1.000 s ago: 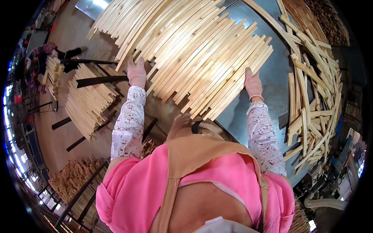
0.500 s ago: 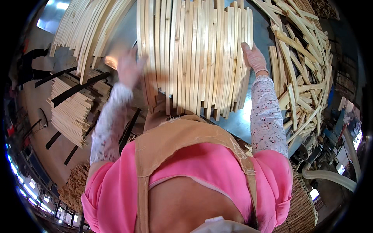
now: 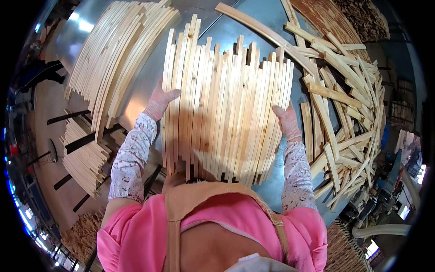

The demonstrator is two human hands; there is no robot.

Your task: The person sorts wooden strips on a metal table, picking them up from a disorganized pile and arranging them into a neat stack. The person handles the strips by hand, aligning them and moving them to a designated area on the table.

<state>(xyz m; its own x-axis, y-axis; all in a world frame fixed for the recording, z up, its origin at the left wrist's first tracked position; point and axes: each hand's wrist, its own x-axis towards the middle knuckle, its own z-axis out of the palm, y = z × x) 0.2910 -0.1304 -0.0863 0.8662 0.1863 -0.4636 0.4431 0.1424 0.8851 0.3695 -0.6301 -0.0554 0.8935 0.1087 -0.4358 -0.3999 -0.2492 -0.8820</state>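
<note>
A row of several pale wooden slats (image 3: 226, 109) lies side by side on a grey metal table (image 3: 145, 86), running away from me. My left hand (image 3: 159, 103), in a pink knit glove, presses against the row's left edge. My right hand (image 3: 287, 120), gloved the same, presses flat against its right edge. The slats are squeezed together between both hands. Their near ends reach the table's front edge by my tan apron.
A second bundle of slats (image 3: 115, 54) lies fanned at the table's left. A loose jumble of slats (image 3: 344, 113) is heaped on the right. A lower stack of slats (image 3: 84, 158) sits on dark rails at the left. A wicker basket (image 3: 344, 249) stands at lower right.
The slat row has swung from slanting to straight away from me and closed up tighter. My left hand moved in from the left bundle to the row's edge.
</note>
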